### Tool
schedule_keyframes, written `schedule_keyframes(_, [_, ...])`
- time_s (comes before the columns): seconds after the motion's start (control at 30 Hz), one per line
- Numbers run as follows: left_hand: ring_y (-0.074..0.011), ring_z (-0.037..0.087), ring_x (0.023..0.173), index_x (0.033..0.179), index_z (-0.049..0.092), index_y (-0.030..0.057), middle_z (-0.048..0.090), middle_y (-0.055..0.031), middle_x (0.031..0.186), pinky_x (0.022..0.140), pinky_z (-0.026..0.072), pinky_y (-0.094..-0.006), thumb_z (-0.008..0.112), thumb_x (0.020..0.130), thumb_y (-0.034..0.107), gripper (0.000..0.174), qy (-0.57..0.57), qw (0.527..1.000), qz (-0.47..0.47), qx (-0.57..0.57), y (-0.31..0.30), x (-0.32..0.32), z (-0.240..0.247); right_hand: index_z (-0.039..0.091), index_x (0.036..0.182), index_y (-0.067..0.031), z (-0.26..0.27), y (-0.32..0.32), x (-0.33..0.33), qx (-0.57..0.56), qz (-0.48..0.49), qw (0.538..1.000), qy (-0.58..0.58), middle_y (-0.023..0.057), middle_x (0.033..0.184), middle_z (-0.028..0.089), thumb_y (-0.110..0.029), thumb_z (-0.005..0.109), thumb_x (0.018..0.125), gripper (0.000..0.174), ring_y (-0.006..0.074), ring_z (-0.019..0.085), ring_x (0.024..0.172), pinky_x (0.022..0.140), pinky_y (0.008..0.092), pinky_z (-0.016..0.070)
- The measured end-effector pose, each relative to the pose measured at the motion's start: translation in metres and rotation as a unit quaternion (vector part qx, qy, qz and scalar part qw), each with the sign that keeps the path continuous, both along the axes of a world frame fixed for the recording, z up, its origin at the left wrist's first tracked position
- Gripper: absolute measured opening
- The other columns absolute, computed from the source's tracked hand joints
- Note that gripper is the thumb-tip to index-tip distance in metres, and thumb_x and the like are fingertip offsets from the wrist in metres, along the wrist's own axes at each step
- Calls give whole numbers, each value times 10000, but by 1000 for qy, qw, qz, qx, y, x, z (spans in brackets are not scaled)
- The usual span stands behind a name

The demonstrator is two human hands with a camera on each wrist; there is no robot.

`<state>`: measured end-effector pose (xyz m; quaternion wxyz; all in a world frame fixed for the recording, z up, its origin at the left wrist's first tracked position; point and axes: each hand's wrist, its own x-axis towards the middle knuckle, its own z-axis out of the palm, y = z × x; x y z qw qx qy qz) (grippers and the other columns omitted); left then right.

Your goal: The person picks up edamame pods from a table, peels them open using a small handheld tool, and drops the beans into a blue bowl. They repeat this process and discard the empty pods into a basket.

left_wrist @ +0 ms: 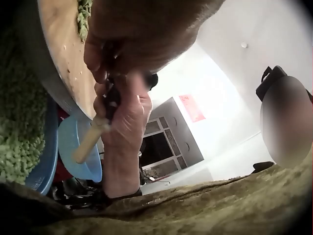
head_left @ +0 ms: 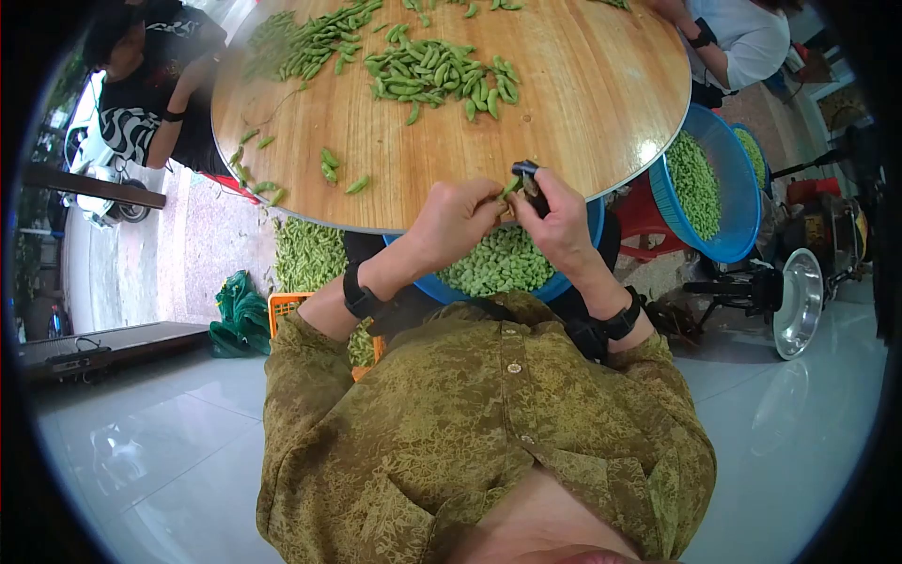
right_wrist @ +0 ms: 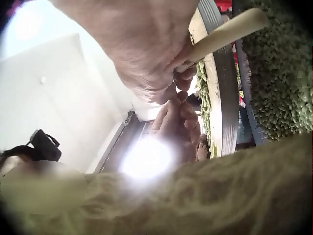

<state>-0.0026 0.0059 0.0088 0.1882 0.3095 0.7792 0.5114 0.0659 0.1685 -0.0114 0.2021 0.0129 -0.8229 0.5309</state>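
Over the near edge of the round wooden table (head_left: 564, 113), my two hands meet at the fingertips. My left hand (head_left: 453, 218) pinches a green bean pod (head_left: 512, 186). Beside it, my right hand (head_left: 561, 226) grips a tool whose pale, stick-like handle (right_wrist: 230, 34) juts out of the fist; the kind of tool cannot be told. Something dark (head_left: 526, 169) shows at the right hand's fingertips. Directly below both hands is a blue basin (head_left: 598, 221) full of shelled green beans (head_left: 498, 263).
Pods lie in a heap (head_left: 423, 70) farther back on the table, with a few loose pods (head_left: 357, 184) nearer. At right stands another blue basin (head_left: 742, 235) of beans. An orange crate (head_left: 282, 305) is at lower left. Two people (head_left: 141, 103) sit at the table's sides.
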Motion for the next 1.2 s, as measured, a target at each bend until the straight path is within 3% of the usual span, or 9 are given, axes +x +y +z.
schedule_keyframes(0.07, [-304, 607, 567, 859, 621, -7, 589, -200, 644, 524, 480, -356, 615, 826, 85, 98, 39, 999, 1, 16, 1, 4, -6, 546, 1023, 9, 0, 1, 1, 116, -2, 993, 31, 166, 840, 516, -26, 631, 766, 273, 328, 553, 728, 626, 371, 458])
schedule_keyframes(0.13, [-434, 585, 680, 834, 616, 6, 579, -248, 710, 573, 491, -438, 610, 803, 100, 99, 76, 997, 13, 10, 1, 7, -16, 538, 1001, 8, -5, 1, 0, 129, 3, 990, 49, 174, 843, 519, -20, 622, 766, 251, 354, 548, 740, 637, 387, 458])
schedule_keyframes(0.17, [-434, 585, 680, 834, 616, 6, 579, -248, 710, 573, 491, -438, 610, 803, 100, 99, 88, 996, 16, 15, 1, 8, -19, 530, 979, 6, -6, 0, -1, 138, 8, 989, 58, 181, 846, 522, -13, 613, 765, 230, 380, 542, 752, 647, 402, 457])
schedule_keyframes(0.2, [-300, 593, 618, 842, 618, -4, 575, -198, 664, 545, 480, -378, 599, 821, 91, 99, 135, 991, 2, 19, 0, 9, -21, 516, 941, 2, -7, 1, 0, 130, 20, 991, 25, 194, 857, 527, -1, 603, 753, 207, 404, 541, 788, 659, 417, 455])
schedule_keyframes(0.23, [-167, 600, 557, 851, 620, -13, 571, -147, 619, 517, 469, -318, 589, 838, 82, 101, 183, 983, -11, 23, 0, 10, -20, 516, 941, 2, -5, 2, 2, 134, 22, 990, 39, 194, 857, 527, -1, 603, 753, 207, 404, 541, 788, 659, 417, 455])
schedule_keyframes(0.57, [-195, 603, 566, 918, 640, -15, 591, -166, 635, 539, 474, -333, 557, 824, 92, 165, 72, 995, 32, 52, 0, 11, -25, 496, 870, -2, 4, 2, 3, 137, 38, 990, 20, 191, 782, 504, 1, 588, 758, 145, 408, 529, 730, 617, 435, 441])
schedule_keyframes(0.83, [-377, 622, 740, 910, 630, -11, 615, -235, 775, 653, 482, -422, 547, 779, 90, 185, 64, 995, 68, 22, 9, 12, -31, 512, 877, 2, 6, -14, 9, 187, 62, 974, 112, 194, 776, 504, 26, 584, 741, 156, 394, 523, 700, 589, 428, 423])
schedule_keyframes(1.1, [-428, 594, 792, 880, 623, -11, 614, -251, 807, 666, 463, -471, 540, 750, 42, 163, 59, 998, 24, -14, 10, 23, -32, 488, 803, 8, 12, 3, 24, 147, 85, 985, -14, 170, 694, 473, 21, 597, 753, 120, 360, 476, 623, 558, 386, 400])
schedule_keyframes(1.2, [-419, 597, 765, 823, 621, -16, 610, -223, 745, 632, 454, -470, 552, 742, 43, 122, 80, 995, -47, -44, 3, 28, -29, 496, 790, 5, 4, 18, 31, 112, 89, 989, -27, 96, 638, 457, 10, 599, 777, 104, 213, 447, 566, 530, 319, 381])
